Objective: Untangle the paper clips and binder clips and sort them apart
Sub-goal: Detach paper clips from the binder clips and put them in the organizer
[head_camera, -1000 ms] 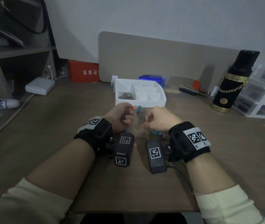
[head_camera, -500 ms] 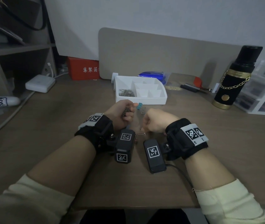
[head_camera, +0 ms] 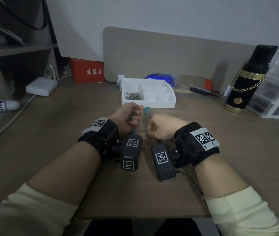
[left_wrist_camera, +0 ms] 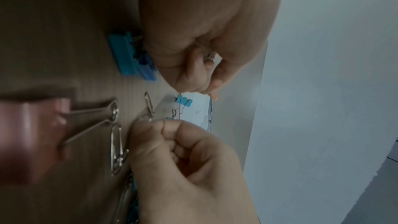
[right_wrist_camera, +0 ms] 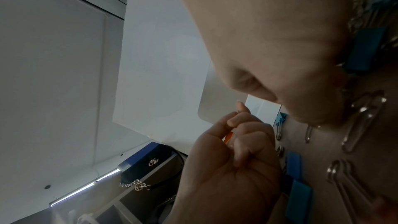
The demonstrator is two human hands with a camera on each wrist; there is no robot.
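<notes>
1. The left hand (head_camera: 128, 116) is closed around a bunch of paper clips (head_camera: 132, 114).
2. The right hand (head_camera: 162, 126) pinches a thin wire clip (left_wrist_camera: 146, 118).
3. Loose clips (head_camera: 145, 131) lie on the desk (head_camera: 237, 150) between both hands; a blue binder clip (head_camera: 146, 110) lies just beyond them.

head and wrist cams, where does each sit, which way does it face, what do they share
Head: worn on the head, facing forward and down at the desk; shows both forearms, left hand, right hand.
Left wrist: on the left wrist, facing along the left hand gripping paper clips; right hand pinches a paper clip.
Right wrist: on the right wrist, facing along the right hand; left hand shows too.
Shared: all three see the small blue binder clip.
</notes>
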